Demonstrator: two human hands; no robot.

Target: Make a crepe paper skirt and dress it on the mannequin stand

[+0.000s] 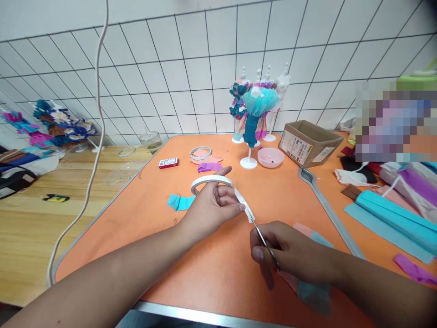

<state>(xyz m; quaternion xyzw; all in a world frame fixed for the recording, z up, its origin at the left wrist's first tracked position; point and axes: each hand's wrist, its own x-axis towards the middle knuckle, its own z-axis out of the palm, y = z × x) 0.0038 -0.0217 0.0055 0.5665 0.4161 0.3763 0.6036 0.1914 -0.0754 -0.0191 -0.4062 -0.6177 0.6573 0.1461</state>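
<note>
My left hand (218, 202) is closed on a roll of white tape (212, 179), which hangs round its fingers, and it pinches the loose strip (243, 204) between thumb and fingers. My right hand (285, 248) grips small scissors (262, 239) by the handles, and their blades meet the end of the strip. Whether the blades have cut through cannot be made out. Under my right hand lies pink and grey-blue thin material (314, 294), partly covered. A turquoise crepe piece (179, 202) rests on the orange table (164, 269) behind my left wrist.
Toward the back stand small mannequins in paper dresses (252, 111), a pink bowl (271, 157) and a cardboard box (309, 143). A red-and-white small box (168, 162), another tape roll (200, 153) and purple paper (209, 167) lie left of them. Blue sheets (392, 223) cover the right side. A white cable (97, 77) hangs at left.
</note>
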